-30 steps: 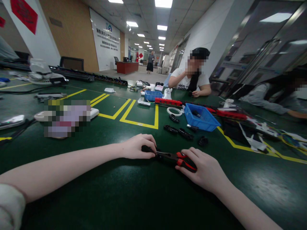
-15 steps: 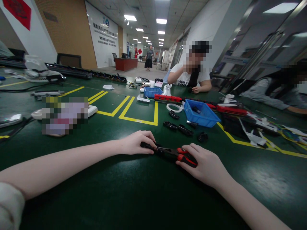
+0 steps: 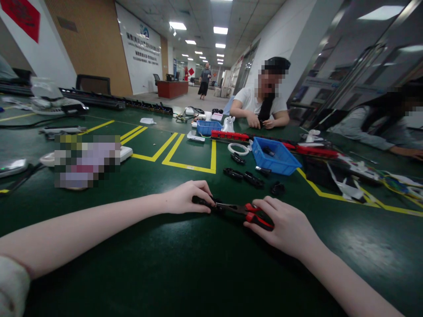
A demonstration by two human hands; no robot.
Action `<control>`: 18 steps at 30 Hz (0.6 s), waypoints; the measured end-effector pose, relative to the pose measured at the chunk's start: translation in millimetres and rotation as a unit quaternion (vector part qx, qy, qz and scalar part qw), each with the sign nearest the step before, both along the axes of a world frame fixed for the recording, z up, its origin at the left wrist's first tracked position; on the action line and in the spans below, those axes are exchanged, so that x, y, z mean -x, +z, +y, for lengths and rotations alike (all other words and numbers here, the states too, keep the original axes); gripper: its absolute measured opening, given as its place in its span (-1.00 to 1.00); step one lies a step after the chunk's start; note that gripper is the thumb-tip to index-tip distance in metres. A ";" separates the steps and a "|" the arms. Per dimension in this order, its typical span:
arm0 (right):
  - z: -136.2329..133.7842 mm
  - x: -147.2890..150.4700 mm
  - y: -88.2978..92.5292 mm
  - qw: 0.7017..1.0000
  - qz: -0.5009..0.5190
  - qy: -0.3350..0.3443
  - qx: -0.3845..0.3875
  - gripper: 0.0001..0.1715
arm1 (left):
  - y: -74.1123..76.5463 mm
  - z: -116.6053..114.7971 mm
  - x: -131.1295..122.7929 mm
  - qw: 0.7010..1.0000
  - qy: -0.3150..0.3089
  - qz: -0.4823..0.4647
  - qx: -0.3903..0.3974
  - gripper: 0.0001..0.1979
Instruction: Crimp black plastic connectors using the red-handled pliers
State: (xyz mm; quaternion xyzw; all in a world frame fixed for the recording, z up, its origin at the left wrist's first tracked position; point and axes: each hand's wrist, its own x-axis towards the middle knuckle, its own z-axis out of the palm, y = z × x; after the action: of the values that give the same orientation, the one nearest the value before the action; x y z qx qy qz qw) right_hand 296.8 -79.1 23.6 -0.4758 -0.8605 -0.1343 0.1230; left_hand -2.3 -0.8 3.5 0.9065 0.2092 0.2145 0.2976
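In my right hand [image 3: 280, 222] are pliers [image 3: 253, 215] with red and black handles, their jaws pointing left. My left hand [image 3: 190, 198] pinches a small black part [image 3: 202, 201] just above the green table [image 3: 165, 273]. The plier jaws reach that part at my left fingertips; whether they grip it is too small to tell. Beyond my hands lie several similar black parts [image 3: 253, 179], with one more black piece [image 3: 277, 189] nearer my right hand.
A blue bin [image 3: 276, 160] holding a dark piece stands behind the black parts, beside a white ring-shaped coil [image 3: 238, 149]. Left lies a pixelated phone-like object [image 3: 89, 165]. Yellow tape [image 3: 190, 166] marks the table. A person [image 3: 261, 101] sits across; another sits at right.
The plier jaws show slightly more clearly at the black part; both hands stay almost in place. The person across has lowered one hand from the face to the table.
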 end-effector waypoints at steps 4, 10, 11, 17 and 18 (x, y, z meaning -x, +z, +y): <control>2.6 -6.2 -2.2 1.000 -0.007 0.006 -0.019 -0.49 | 1.9 -1.1 0.0 1.000 0.005 0.012 0.004 -0.79; 2.4 -7.2 -5.9 0.999 0.004 0.012 -0.047 -0.45 | 3.2 -2.7 -0.5 1.000 0.006 0.003 -0.001 -0.81; 2.2 -6.8 -6.0 0.999 0.006 0.012 -0.051 -0.44 | 3.4 -3.0 -0.6 1.000 0.006 0.003 -0.002 -0.81; 2.4 -4.7 -6.4 0.998 0.019 0.008 -0.051 -0.43 | 4.0 -3.1 -0.4 1.000 -0.007 0.007 -0.014 -0.82; 2.7 -4.3 -7.0 0.999 0.021 0.008 -0.047 -0.43 | 3.9 -3.0 -0.3 1.000 -0.007 0.007 -0.017 -0.82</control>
State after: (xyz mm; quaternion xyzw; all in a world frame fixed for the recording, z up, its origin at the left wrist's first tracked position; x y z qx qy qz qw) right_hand 301.1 -76.4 16.7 -0.4656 -0.8540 -0.1638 0.1646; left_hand -1.9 -3.8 7.3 0.9143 0.2009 0.2099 0.2822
